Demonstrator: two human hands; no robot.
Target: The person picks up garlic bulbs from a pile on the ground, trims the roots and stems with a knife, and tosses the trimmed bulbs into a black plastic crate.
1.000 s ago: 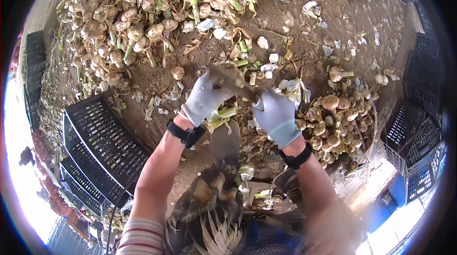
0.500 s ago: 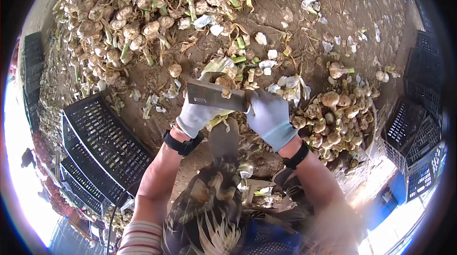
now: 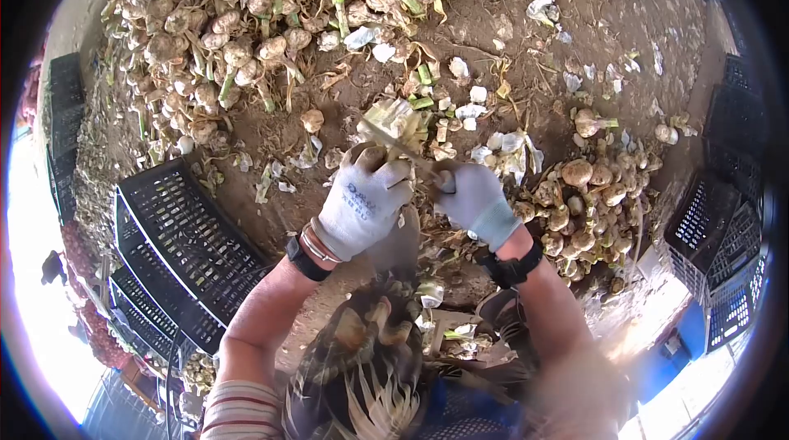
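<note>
My right hand [image 3: 477, 203], in a pale glove with a light-blue cuff, is closed round the handle of a cleaver [image 3: 393, 142]. The blade is turned nearly edge-on and slants up to the left. Beside it my left hand [image 3: 362, 203], also gloved, shows its back with the fingers curled in under the blade; whatever they hold is hidden. Just beyond the blade lie pale dry leaves or husks [image 3: 401, 121] and cut green stem pieces [image 3: 422, 102]. A single garlic bulb [image 3: 311, 120] rests on the soil to the left.
A large heap of garlic with stems [image 3: 222, 37] spreads across the far left. A smaller heap of garlic bulbs [image 3: 588, 202] lies to the right. Black plastic crates [image 3: 193, 234] stand at the left, with more crates [image 3: 707, 218] at the right. Husk scraps litter the soil.
The cleaver has turned from showing its flat face to nearly edge-on. My left hand has rolled over, back upward, and the garlic bulb seen by it earlier is out of sight.
</note>
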